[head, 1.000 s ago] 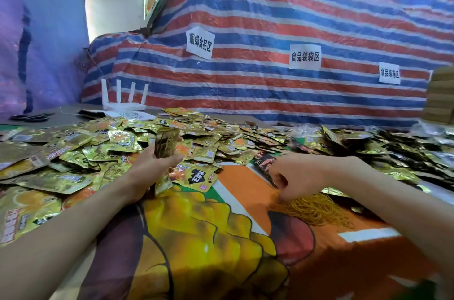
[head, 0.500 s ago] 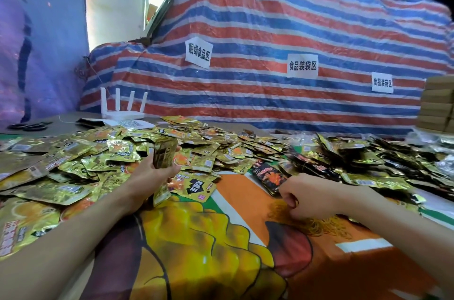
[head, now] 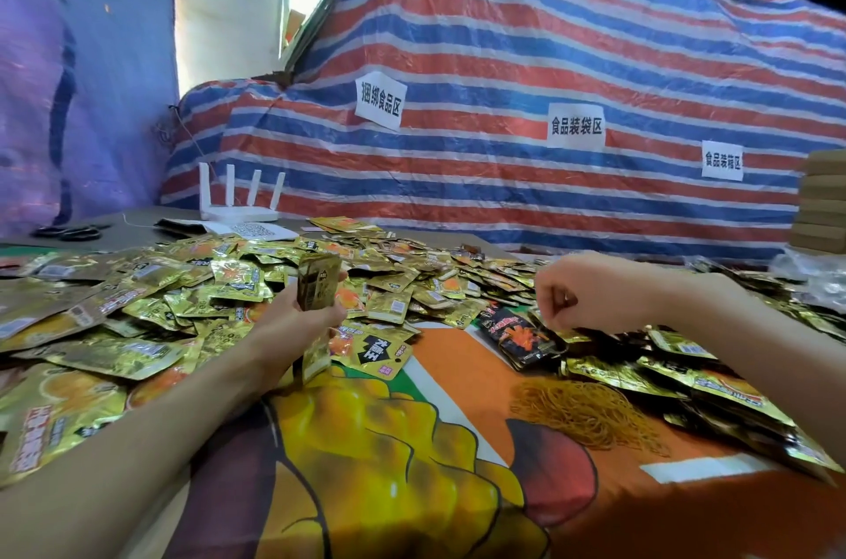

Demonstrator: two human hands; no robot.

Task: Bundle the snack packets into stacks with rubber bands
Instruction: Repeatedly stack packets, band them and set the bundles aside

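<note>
Striped tarp [head: 503,31] behind. Surface [head: 462,380] has a printed sheet, with gold snack packets [head: 151,311] strewn across it. Left hand [head: 297,322] grips a stack of packets [head: 317,286] upright above the loose ones. Right hand [head: 590,293] is raised, fingers curled; cannot tell if it pinches anything. Rubber bands [head: 590,414] lie piled on the sheet below it.
</note>
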